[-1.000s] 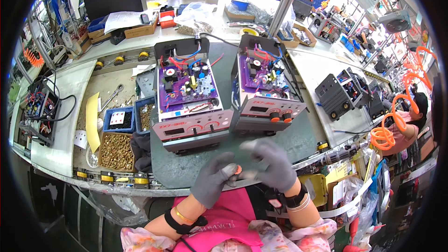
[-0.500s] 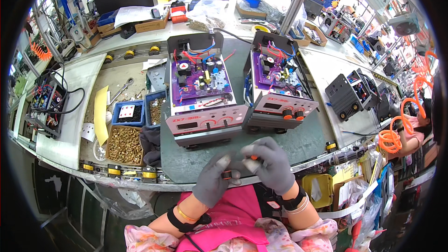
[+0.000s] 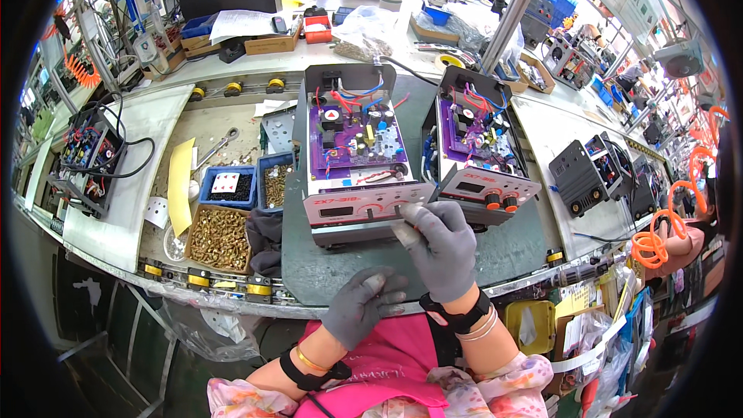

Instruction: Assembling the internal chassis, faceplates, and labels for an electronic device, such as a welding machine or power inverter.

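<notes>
My right hand [image 3: 441, 248], in a grey glove, has its thumb and forefinger pinched together at the right knob shaft of the left machine's front panel [image 3: 340, 210]. Whatever sits between those fingertips is hidden. Lower down, near the table edge, my gloved left hand [image 3: 362, 308] is half curled, its palm out of sight. The left machine has an uncovered purple circuit board [image 3: 352, 143] with coloured wires. Beside it stands a similar machine [image 3: 487, 186], whose panel carries two orange-and-black knobs [image 3: 501, 202].
Left of the machines are a box of brass fittings [image 3: 219, 238], a blue bin of black screws [image 3: 244, 190] and a dark cloth [image 3: 265, 240]. More machines stand at the far left [image 3: 89, 155] and right [image 3: 592, 174]. An orange coiled hose [image 3: 650, 248] hangs at right.
My right hand has moved up and forward from beside my left hand to the left machine's panel. The knob pieces seen in both hands earlier are now hidden. The view has shifted slightly.
</notes>
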`<act>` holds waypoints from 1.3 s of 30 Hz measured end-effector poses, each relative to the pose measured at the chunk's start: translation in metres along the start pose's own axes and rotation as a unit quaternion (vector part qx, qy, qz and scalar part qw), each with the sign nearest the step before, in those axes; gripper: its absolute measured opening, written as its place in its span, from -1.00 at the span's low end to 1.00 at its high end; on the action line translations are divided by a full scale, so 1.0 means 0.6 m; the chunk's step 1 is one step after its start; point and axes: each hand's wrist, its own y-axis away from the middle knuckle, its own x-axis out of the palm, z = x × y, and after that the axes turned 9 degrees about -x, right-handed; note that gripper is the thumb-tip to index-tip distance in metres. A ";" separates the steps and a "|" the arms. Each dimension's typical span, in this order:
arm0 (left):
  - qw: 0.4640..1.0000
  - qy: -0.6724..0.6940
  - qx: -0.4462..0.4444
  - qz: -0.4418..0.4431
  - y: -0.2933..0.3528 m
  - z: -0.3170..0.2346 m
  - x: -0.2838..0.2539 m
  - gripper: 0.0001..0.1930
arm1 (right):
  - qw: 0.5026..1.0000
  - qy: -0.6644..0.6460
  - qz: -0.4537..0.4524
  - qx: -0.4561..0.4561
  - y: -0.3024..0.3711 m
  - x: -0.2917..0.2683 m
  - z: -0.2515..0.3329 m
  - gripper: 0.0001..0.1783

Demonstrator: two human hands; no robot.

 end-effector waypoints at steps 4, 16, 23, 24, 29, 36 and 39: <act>1.000 0.018 0.016 0.008 -0.002 0.005 -0.006 -0.67 | 1.000 0.030 -0.007 -0.006 0.000 0.010 0.002 -0.67; 0.999 0.025 0.018 0.014 -0.013 0.013 -0.017 -0.65 | 0.992 0.094 0.019 -0.082 -0.005 0.023 -0.007 -0.64; 1.000 -0.005 -0.001 0.007 -0.015 0.016 -0.020 -0.64 | 0.985 0.126 0.022 -0.117 0.003 0.031 -0.009 -0.72; 1.000 -0.003 -0.001 0.006 -0.013 0.015 -0.017 -0.64 | 0.985 0.125 0.024 -0.118 0.004 0.032 -0.010 -0.72; 0.998 -0.048 0.027 -0.006 -0.008 0.013 -0.005 -0.65 | 0.979 0.116 -0.014 -0.168 0.011 0.047 -0.034 -0.66; 1.000 -0.021 0.001 0.001 0.001 0.014 0.013 -0.64 | 0.978 0.111 -0.040 -0.174 0.013 0.052 -0.041 -0.68; 0.996 -0.078 0.026 0.014 0.007 0.018 0.017 -0.61 | 0.981 0.117 -0.023 -0.156 0.012 0.051 -0.034 -0.64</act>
